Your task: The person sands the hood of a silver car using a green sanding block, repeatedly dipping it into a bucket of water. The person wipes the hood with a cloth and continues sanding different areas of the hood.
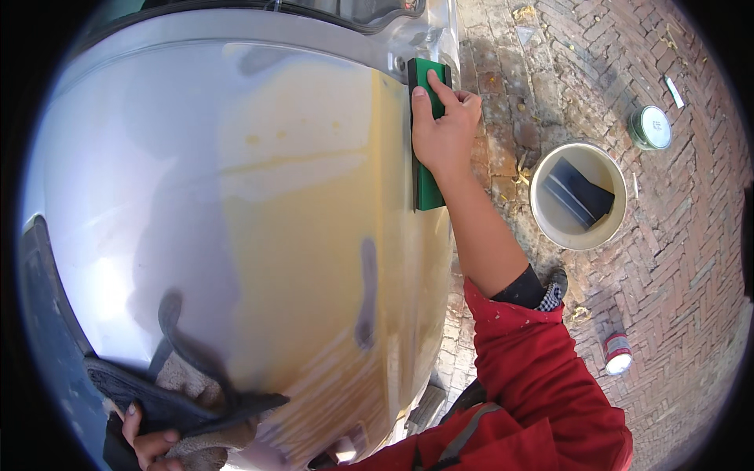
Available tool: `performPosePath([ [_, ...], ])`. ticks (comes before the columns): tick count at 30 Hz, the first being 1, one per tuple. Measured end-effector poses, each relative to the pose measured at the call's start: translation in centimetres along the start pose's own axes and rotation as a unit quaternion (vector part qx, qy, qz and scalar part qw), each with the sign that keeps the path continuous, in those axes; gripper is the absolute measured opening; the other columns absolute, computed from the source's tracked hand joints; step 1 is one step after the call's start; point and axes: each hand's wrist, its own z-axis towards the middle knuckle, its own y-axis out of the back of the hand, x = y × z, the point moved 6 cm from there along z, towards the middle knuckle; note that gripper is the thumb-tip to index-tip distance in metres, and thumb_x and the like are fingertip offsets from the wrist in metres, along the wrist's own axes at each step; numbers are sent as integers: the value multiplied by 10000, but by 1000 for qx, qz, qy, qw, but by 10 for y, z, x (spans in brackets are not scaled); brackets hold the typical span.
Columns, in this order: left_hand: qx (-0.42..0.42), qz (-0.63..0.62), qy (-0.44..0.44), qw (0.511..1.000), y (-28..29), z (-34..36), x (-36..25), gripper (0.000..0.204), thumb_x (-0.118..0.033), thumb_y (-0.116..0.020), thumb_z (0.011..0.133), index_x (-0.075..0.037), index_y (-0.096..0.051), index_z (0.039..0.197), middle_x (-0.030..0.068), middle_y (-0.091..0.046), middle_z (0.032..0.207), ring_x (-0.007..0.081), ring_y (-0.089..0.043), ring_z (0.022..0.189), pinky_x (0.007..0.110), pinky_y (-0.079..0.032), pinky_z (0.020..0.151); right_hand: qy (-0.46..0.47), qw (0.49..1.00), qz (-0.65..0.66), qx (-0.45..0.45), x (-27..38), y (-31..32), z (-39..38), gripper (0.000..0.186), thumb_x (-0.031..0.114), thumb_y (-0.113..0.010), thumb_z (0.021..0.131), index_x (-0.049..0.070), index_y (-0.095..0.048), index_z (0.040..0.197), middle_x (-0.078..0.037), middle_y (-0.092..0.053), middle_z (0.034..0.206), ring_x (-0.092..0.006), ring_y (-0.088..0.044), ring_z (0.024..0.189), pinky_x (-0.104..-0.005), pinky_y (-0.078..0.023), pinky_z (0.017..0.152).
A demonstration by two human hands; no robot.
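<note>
My right hand (pixel 446 129) grips a long green sanding block (pixel 429 188) with black edges, thumb and index finger lying along its top. The block rests lengthwise on the right edge of a silver car hood (pixel 102 173), near the windshield corner. Yellowish-tan patches (pixel 298 267) and grey smears cover much of the hood's right side. At the lower left, the fingers of my left hand (pixel 149 439) are curled at a dark grey cloth (pixel 149 390) with a loop-like strip. A beige towel (pixel 192 382) lies bunched against it. Part of the left hand is cut off by the frame edge.
Right of the car, on brick paving (pixel 675 259), stands a pale bucket (pixel 537 216) holding water and a dark sheet. Beyond it is a green can with a pale lid (pixel 653 128). A small red can (pixel 617 349) sits nearer me. The windshield (pixel 338 9) borders the hood's far end.
</note>
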Motion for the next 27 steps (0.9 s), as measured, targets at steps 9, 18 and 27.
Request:
performPosePath([
  [9,-13,15,-6,1000,0,5,0,555,-397,-696,995,-164,-500,1458,155,-682,1231,474,-622,1229,716,-405,1129,-105,991,3,83,-4,22,-66,417,269,-751,942,103,-740,1325,-220,-503,1126,-359,-489,1096,-462,-444,969],
  [18,-13,21,3,1000,3,6,-1,544,-402,-705,989,-186,-504,1446,148,-675,1198,425,-679,1127,715,-438,1101,-101,993,29,53,-17,-7,0,429,304,-755,939,93,-744,1312,-229,-510,1150,-348,-494,1106,-447,-431,1022],
  [27,-63,-22,100,993,9,-36,22,375,-330,-630,1045,-297,-533,1405,103,-572,1317,484,-390,1473,683,-230,1231,-72,995,69,14,-18,-11,19,449,369,-742,944,92,-755,1297,-206,-519,1161,-343,-513,1134,-419,-457,1013],
])
